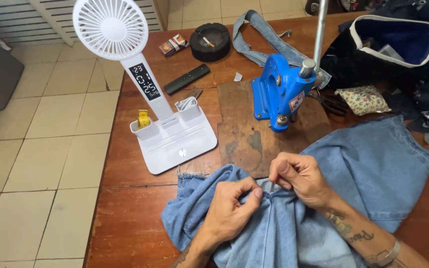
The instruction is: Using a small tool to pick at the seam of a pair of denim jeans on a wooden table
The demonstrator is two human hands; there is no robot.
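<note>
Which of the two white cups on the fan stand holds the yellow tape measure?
The left cup, on the floor side of the fan stand: a yellow tape measure sticks out of it. The other cup, right of the column, shows none.

The wooden table (135, 218) carries a blue hand press (279, 92) standing on a worn brown board (244, 134). Left of the press stands a white desk fan (147, 84) (its base has small cups). Behind the press lie a black remote (186, 79), a black ashtray (210, 41) and a denim strip (261, 39). In front of the press lies blue denim cloth (373, 168), and to its right a dark bag (388, 44).
</note>
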